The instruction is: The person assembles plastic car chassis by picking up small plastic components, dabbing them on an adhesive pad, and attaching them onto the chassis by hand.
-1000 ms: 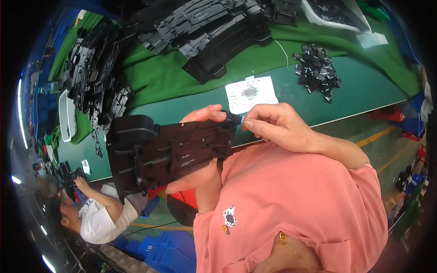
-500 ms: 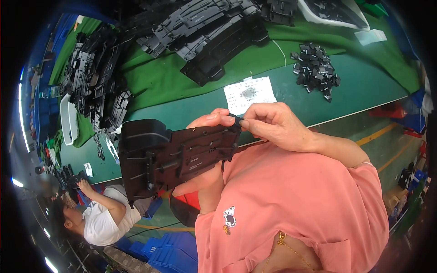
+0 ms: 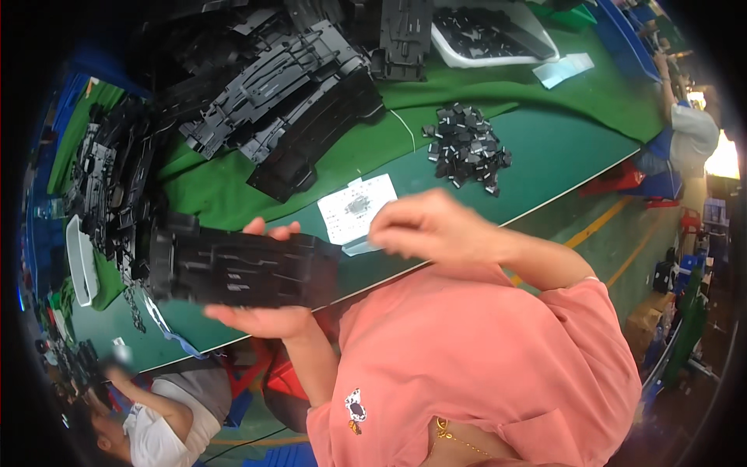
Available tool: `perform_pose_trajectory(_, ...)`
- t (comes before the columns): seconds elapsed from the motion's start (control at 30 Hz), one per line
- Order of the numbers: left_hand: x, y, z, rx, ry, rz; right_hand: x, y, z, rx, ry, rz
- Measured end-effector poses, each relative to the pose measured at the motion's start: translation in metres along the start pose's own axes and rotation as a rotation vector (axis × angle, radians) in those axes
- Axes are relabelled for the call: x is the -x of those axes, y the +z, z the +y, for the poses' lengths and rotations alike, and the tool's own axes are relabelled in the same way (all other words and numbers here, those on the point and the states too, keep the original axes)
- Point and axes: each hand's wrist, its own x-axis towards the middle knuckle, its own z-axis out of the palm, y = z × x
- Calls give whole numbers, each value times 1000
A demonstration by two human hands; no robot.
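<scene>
A long black moulded plastic panel (image 3: 249, 268), ribbed and with a small light label, lies across my left hand (image 3: 268, 319). The fingertips of that hand show over the panel's far edge, and its palm and thumb are along the near edge. My right hand (image 3: 436, 226) is apart from the panel, in the air by the near right side of a printed white sheet (image 3: 354, 206). Its fingers are curled in and slightly blurred; whatever they may hold is hidden. Beyond it, a pile of small black clip-like pieces (image 3: 467, 148) lies on the green table.
Stacked black panels (image 3: 311, 109) cover the back left of the table (image 3: 545, 156). A white tub (image 3: 498, 58) of black parts stands at the back, with a pale blue packet (image 3: 562, 70) beside it. A co-worker in white (image 3: 159, 424) sits at lower left.
My right hand has let go of the panel's corner, where it was pinching a small dark piece. The panel has swung flatter in my left hand and my view has shifted.
</scene>
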Motion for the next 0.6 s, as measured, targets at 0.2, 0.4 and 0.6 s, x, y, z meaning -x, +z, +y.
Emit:
perform_pose_trajectory(0.2,-12,-27,5,73,-35,132,-14,-95,12,780,-335,464)
perform_pose_trajectory(0.4,-15,-33,0,51,-49,151,-31,-103,28,1024,-309,370)
perform_pose_trajectory(0.6,-14,-33,0,92,-79,170,-32,-107,30,1048,-284,332)
